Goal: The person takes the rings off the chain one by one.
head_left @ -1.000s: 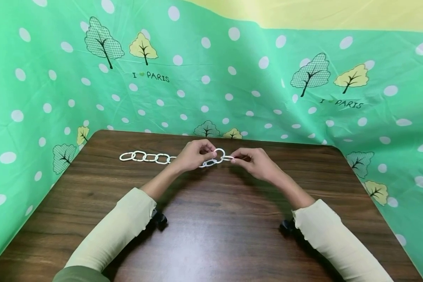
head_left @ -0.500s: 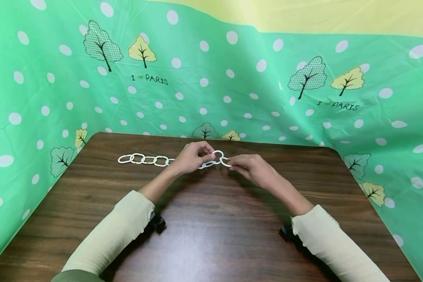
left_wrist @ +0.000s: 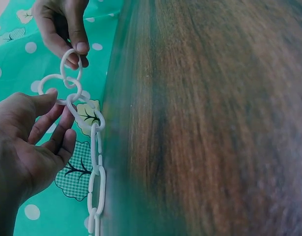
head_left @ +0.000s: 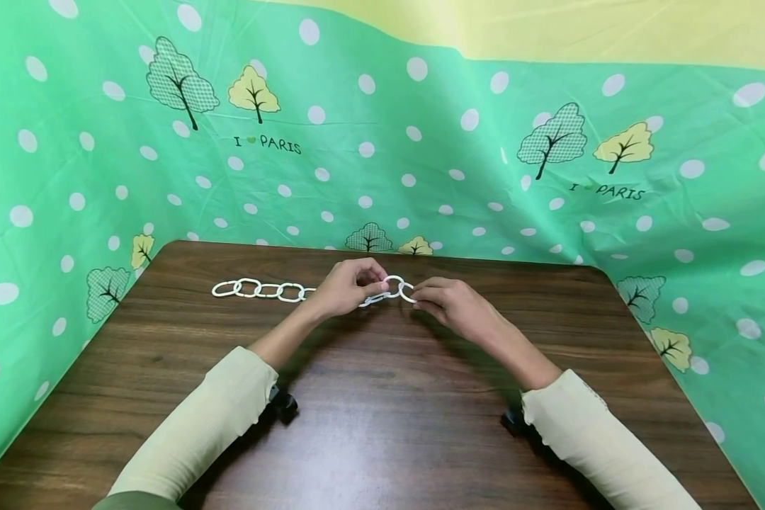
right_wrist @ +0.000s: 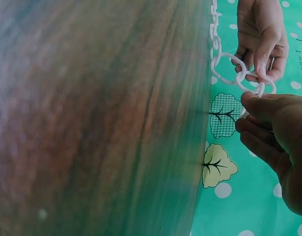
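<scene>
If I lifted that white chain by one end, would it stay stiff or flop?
The white chain would likely flop, bending where its interlocked links meet. It may be light for its length: the links are slim, open loops, though their material is unclear. Pushed along the table, it would probably bunch up, since its joints look loose.

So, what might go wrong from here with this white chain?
The right hand pinches the thin end link, which might slip free. The left hand pinches the neighbouring link, and more of the white chain trails off leftward along the table, so a sharp pull could drag or twist it.
</scene>
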Available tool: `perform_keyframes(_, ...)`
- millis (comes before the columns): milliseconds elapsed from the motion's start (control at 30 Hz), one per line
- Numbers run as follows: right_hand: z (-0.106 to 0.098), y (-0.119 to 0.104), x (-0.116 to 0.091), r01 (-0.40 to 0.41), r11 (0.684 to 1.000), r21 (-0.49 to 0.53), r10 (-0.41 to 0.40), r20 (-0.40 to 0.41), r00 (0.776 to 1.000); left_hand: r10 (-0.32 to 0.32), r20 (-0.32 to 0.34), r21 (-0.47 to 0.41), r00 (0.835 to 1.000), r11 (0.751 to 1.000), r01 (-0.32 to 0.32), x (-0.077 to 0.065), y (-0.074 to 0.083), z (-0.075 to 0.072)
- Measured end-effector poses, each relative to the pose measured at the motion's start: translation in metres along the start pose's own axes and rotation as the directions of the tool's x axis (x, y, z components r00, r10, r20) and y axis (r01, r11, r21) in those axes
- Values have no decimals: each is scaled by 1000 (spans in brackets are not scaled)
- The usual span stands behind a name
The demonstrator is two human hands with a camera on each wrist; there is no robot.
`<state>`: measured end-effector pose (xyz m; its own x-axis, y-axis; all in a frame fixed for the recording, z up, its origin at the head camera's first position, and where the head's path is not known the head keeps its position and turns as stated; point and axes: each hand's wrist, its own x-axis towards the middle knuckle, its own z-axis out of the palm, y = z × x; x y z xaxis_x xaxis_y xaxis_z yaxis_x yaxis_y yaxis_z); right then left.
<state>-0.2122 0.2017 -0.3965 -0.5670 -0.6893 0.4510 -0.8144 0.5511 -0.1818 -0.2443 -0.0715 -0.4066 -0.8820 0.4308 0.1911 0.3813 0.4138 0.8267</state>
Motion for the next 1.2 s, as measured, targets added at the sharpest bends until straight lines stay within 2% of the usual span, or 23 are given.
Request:
perform_keyframes(300, 1, 0, -2, 12, 999, -51, -12, 11, 1000, -4, -3, -10, 1000, 1000, 4, -1, 0, -1)
perform_keyframes(533, -4, -1, -5, -7, 999, -31, 8, 18, 1000, 3, -1, -12, 1000, 1000, -3, -1, -1, -2)
perform_keyframes(1033, -13, 9, -32, 35, 997, -67, -39, -54, 998, 10, -12, 8, 1000, 1000, -10, 0, 0, -3)
perform_keyframes(1200, -17, 14, -42, 21, 997, -79, -26, -61, 998, 3, -7, 1, 1000, 1000, -3, -1, 2, -3)
